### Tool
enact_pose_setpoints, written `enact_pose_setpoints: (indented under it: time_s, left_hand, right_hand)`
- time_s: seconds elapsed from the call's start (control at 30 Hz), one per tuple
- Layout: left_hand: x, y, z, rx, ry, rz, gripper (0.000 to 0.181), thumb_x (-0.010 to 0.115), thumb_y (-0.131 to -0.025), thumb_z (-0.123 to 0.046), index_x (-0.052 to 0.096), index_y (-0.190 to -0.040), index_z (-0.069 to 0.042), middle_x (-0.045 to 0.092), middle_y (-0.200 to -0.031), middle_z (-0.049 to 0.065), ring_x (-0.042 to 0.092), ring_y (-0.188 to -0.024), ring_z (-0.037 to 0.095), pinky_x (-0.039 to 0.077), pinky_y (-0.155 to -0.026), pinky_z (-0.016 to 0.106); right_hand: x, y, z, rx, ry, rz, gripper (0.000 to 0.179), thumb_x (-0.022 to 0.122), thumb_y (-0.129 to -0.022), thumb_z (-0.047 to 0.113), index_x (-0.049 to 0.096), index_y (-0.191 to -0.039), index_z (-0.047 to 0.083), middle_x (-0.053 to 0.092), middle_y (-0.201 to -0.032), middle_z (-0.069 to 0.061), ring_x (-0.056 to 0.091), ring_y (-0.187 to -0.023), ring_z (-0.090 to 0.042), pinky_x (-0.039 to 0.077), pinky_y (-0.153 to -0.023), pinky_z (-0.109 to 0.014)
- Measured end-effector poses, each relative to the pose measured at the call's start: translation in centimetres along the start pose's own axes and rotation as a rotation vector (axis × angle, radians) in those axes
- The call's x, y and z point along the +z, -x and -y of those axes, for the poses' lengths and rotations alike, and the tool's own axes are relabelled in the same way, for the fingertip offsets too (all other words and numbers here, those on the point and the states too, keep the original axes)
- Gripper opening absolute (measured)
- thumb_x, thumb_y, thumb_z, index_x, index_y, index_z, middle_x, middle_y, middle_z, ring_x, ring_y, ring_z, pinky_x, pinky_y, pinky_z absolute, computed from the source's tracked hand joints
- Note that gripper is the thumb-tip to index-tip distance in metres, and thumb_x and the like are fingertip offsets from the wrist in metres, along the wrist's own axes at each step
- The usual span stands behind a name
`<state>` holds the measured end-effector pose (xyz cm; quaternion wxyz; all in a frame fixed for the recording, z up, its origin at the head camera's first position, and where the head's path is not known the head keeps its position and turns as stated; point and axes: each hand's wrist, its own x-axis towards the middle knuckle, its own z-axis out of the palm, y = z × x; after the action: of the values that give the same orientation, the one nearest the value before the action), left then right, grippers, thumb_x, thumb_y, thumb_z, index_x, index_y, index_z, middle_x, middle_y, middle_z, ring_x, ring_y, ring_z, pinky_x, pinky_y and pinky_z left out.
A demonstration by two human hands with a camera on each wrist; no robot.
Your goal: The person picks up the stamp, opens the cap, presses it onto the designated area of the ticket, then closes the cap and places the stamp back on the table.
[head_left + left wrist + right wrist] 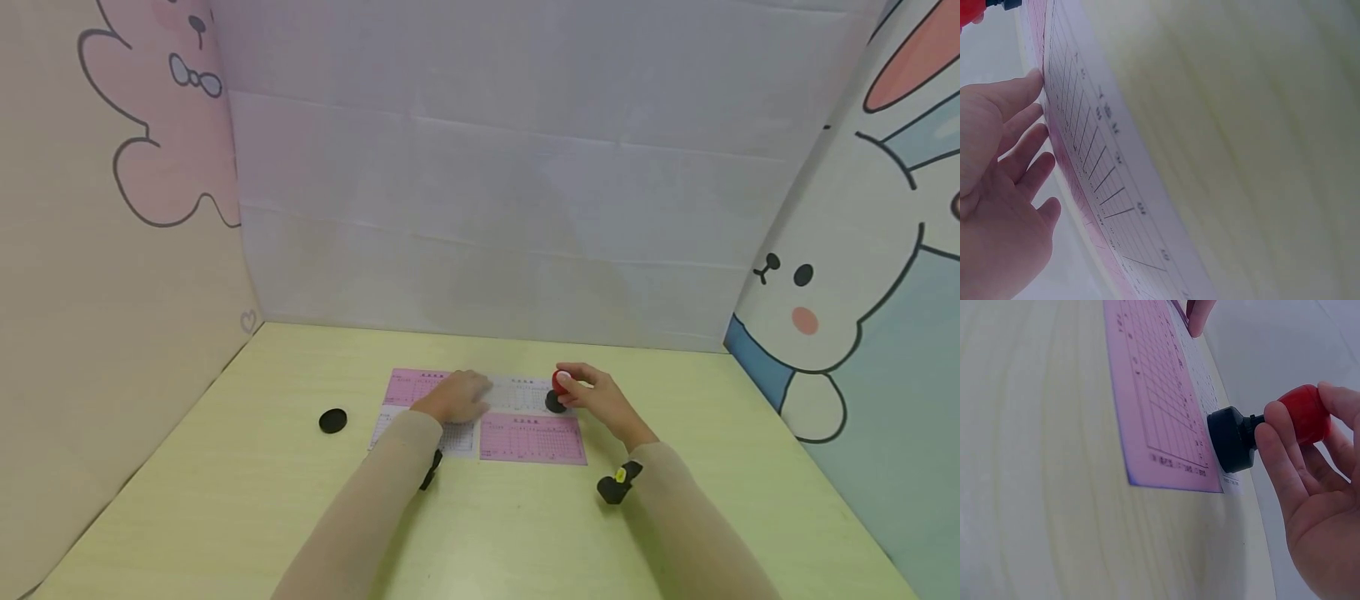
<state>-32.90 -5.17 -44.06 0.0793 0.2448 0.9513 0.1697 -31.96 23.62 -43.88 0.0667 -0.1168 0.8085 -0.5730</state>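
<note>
In the head view my right hand [600,402] grips the red knob of a stamp [555,402] with a round black base. That base stands at the right end of the far white printed form [517,392]. The right wrist view shows my fingers curled round the red handle [1305,415], with the black stamp base [1229,439] against the paper. My left hand [456,397] rests on the forms, its fingertips [1036,76] touching the paper and its fingers relaxed. Around it lie a pink form [414,385] at the far left and another pink form [532,440] at the near right.
A round black cap [332,421] lies on the pale wooden table [495,533], left of the forms. A near-left white form [457,442] is partly under my left arm. White sheeting [480,208] rises behind the table, and cartoon-printed walls stand on both sides.
</note>
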Motion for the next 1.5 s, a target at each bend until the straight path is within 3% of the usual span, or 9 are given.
enact_pose_setpoints:
  time_s: [0.63,0.97,1.3,1.5]
  left_hand:
    - [0.1,-0.2,0.0,0.015,-0.025,0.005,0.051,0.055,-0.103,-0.027,0.047,-0.148,-0.006,0.044,-0.153,0.010,0.035,-0.144,0.028,0.023,-0.119,0.042]
    - [0.1,-0.2,0.2,0.021,-0.018,-0.003,0.051,0.056,-0.103,-0.027,0.048,-0.148,-0.006,0.044,-0.153,0.011,0.035,-0.144,0.029,0.023,-0.120,0.043]
    - [0.2,-0.4,0.3,0.023,-0.011,-0.005,0.051,0.056,-0.103,-0.027,0.047,-0.149,-0.006,0.043,-0.154,0.011,0.035,-0.144,0.030,0.023,-0.119,0.043]
    - [0.3,-0.2,0.3,0.014,-0.015,-0.003,0.052,0.055,-0.103,-0.027,0.046,-0.149,-0.006,0.043,-0.154,0.012,0.034,-0.144,0.029,0.023,-0.119,0.043]
  right_hand:
    - [0.1,0.1,0.0,0.004,-0.009,-0.014,0.053,0.062,-0.102,0.025,0.048,-0.143,-0.005,0.055,-0.133,-0.025,0.069,-0.095,-0.025,0.057,-0.087,-0.029]
    - [0.2,-0.3,-0.2,-0.033,0.020,-0.004,0.053,0.061,-0.102,0.024,0.048,-0.142,-0.008,0.056,-0.131,-0.028,0.069,-0.093,-0.028,0.057,-0.085,-0.032]
    - [0.8,-0.1,0.7,-0.050,0.254,-0.059,0.042,0.059,-0.103,0.024,0.054,-0.137,-0.002,0.061,-0.120,-0.020,0.067,-0.088,-0.021,0.056,-0.084,-0.031]
    - [1.4,-0.1,0.7,-0.056,0.304,-0.083,0.040,0.055,-0.105,0.023,0.054,-0.136,-0.003,0.061,-0.118,-0.019,0.066,-0.088,-0.023,0.055,-0.081,-0.033]
